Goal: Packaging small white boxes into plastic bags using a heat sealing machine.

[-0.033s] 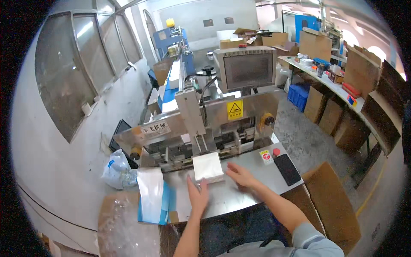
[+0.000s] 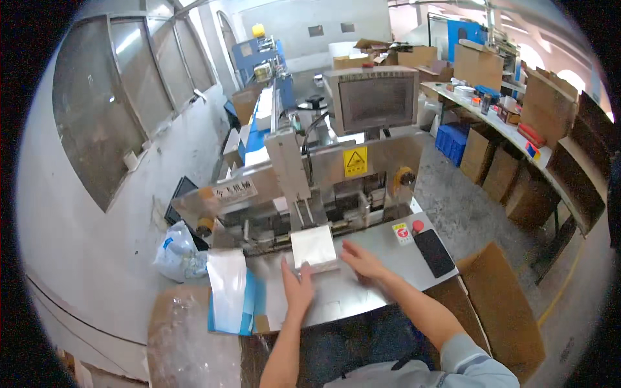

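A square, pale white block or stack [image 2: 314, 244] lies on the metal worktop [image 2: 336, 301], right in front of the machine's slot. My left hand [image 2: 297, 291] is at its front left corner, thumb and fingers apart, the fingertips at or against its edge. To the right of the stack, my right hand [image 2: 363, 262] is stretched toward it with the fingers extended and a small gap between. Neither hand is closed around anything. Above the stack, an upright metal arm [image 2: 289, 165] of the machine comes down close to its back edge.
White sheets [image 2: 226, 284] in a blue box [image 2: 246, 320] stand left on the worktop. A black phone [image 2: 433, 253] and red button [image 2: 418, 226] are at its right end. A monitor [image 2: 375, 100] rises behind the steel panel. Cardboard boxes [image 2: 498, 310] flank the near right.
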